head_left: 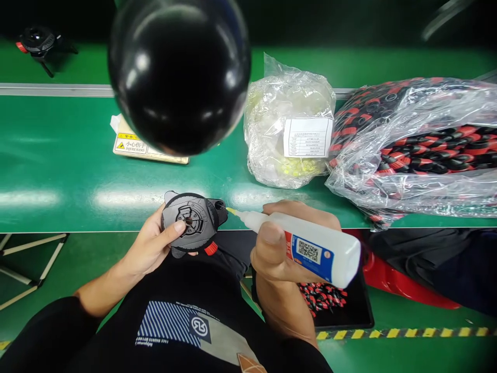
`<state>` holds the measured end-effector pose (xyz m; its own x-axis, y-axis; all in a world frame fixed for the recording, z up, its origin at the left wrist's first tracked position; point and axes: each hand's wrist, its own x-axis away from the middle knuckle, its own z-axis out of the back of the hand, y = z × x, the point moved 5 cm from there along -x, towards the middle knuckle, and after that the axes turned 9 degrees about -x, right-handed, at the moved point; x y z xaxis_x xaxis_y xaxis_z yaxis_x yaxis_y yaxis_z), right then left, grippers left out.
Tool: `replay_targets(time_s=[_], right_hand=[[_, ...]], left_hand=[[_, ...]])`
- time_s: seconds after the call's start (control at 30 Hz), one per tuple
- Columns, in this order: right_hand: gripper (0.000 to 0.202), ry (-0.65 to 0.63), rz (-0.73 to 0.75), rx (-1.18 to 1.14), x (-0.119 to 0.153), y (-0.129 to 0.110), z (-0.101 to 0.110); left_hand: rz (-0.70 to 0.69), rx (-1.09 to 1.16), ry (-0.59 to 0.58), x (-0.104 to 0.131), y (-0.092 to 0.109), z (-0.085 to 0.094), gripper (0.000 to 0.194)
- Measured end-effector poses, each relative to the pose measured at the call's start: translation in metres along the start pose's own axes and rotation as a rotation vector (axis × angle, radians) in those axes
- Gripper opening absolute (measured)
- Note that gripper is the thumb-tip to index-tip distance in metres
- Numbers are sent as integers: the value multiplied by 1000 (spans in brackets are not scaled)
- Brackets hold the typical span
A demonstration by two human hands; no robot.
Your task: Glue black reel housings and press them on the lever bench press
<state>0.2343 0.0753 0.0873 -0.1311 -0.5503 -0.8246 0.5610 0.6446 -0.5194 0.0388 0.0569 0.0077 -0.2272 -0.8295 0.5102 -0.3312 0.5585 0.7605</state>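
Note:
My left hand [153, 241] grips a round grey and black part [182, 223], its thumb near the centre hole. A red knob [210, 248] sticks out at the part's lower edge. My right hand [283, 243] is wrapped round a white squeeze bottle [337, 254] with a blue and red label. The bottle lies tilted, and its thin yellowish tip [232, 211] is at the black lug on the part's right side. Whether the tip touches the lug I cannot tell.
A black ball-shaped object [178, 72] blocks the upper middle view. Behind are a labelled box [151, 150], a clear bag [287, 129], a bag of red-black pieces [427, 150] and another device [38, 41]. A black tray [359, 305] sits below the green table [58, 171].

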Motion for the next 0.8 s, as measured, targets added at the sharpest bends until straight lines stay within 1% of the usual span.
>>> replay_targets(time_s=[0.13, 0.33, 0.4, 0.57, 0.8], right_hand=[[12, 6, -3, 7, 2, 1, 0], [7, -71, -118, 6, 2, 1, 5], [7, -54, -97, 19, 2, 1, 5], [14, -10, 30, 79, 2, 3, -1], [13, -11, 34, 49, 0, 0, 0]], left_hand=[[10, 0, 1, 1, -1, 0, 41], [16, 19, 7, 1, -4, 1, 41], [13, 19, 1, 1, -4, 1, 41], [4, -2, -3, 2, -1, -1, 38], [-9, -5, -21, 3, 2, -3, 36]])
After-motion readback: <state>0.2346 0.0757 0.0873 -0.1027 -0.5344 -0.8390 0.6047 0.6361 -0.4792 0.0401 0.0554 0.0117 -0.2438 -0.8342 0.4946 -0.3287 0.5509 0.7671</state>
